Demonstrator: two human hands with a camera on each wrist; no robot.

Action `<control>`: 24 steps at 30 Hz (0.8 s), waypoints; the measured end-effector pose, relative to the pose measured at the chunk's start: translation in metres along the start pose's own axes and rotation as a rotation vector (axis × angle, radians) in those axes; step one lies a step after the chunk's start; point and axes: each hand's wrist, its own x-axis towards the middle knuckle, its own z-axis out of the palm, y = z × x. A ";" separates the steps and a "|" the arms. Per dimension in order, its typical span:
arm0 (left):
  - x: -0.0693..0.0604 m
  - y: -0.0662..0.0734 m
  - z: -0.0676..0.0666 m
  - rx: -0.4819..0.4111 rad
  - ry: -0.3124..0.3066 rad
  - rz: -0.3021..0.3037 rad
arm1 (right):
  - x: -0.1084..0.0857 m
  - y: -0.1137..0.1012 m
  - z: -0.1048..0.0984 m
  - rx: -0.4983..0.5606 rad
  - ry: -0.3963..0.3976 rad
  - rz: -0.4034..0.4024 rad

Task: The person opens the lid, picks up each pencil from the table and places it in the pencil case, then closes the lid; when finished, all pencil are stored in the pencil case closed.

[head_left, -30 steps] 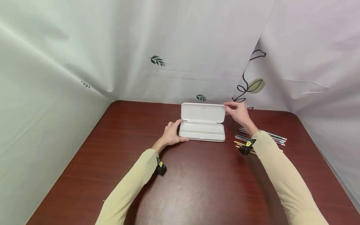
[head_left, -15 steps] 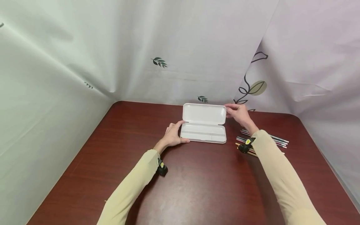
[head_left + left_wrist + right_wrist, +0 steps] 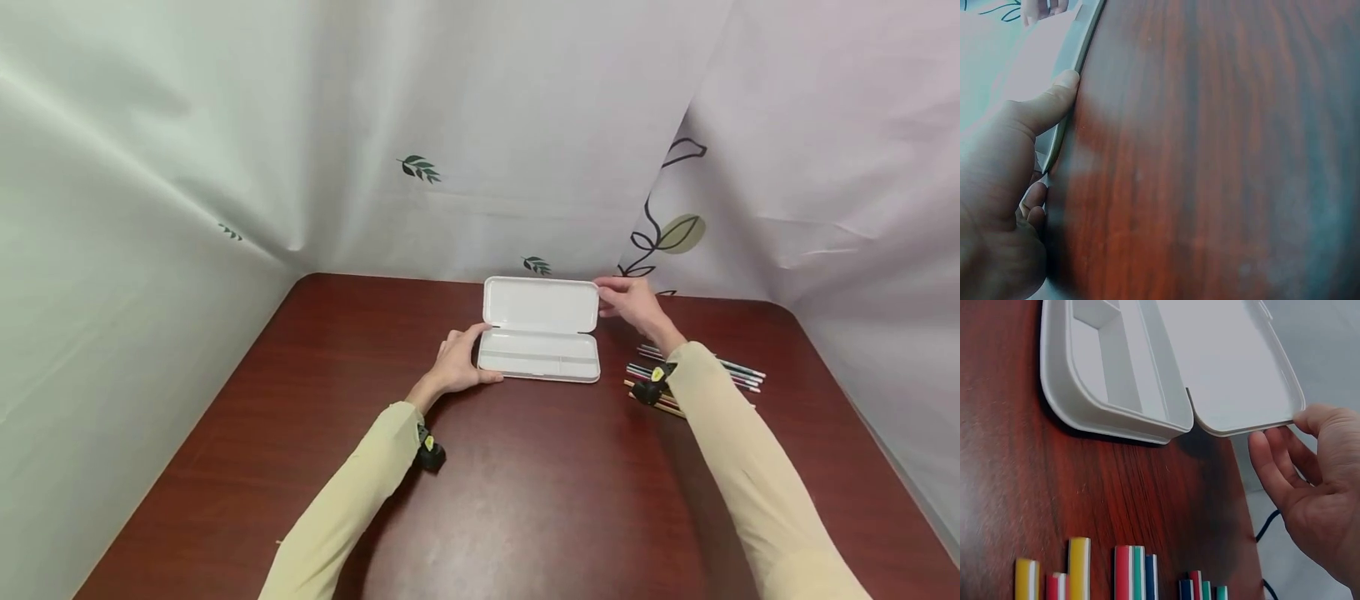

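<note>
A white pencil case (image 3: 525,367) lies on the table with its lid (image 3: 542,305) raised at the back; its divided compartments hold nothing. My left hand (image 3: 454,362) grips the case's left end, thumb along the front edge, as the left wrist view shows the thumb (image 3: 1054,103) pressed on the rim. At the lid's right corner my right hand (image 3: 636,305) pinches the edge; in the right wrist view the hand (image 3: 1322,469) has its thumb and fingertips on that lid corner (image 3: 1272,419).
Several pencils lie in groups to the right of the case, striped ones (image 3: 742,368) behind yellow ones (image 3: 667,403), partly under my right wrist. In the right wrist view, pencil ends (image 3: 1124,572) show along the bottom. A white curtain (image 3: 480,208) hangs behind the table (image 3: 525,483).
The lid leans slightly further back than a second ago, with my right hand still on its corner. My left hand keeps its grip on the case.
</note>
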 end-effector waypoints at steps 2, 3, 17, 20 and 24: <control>0.000 -0.001 -0.003 0.003 0.013 -0.007 | 0.000 -0.003 0.001 -0.039 -0.004 -0.035; -0.001 -0.002 -0.004 0.006 0.017 -0.012 | -0.001 -0.005 0.001 -0.065 -0.006 -0.052; -0.007 -0.008 -0.013 0.029 0.057 -0.019 | -0.092 -0.016 -0.040 -0.592 -0.047 -0.466; -0.006 -0.004 -0.004 0.014 0.041 -0.016 | -0.128 -0.003 -0.059 -0.669 -0.041 -0.594; -0.008 0.001 0.011 -0.012 0.011 -0.016 | -0.172 0.020 -0.078 -0.748 -0.012 -0.604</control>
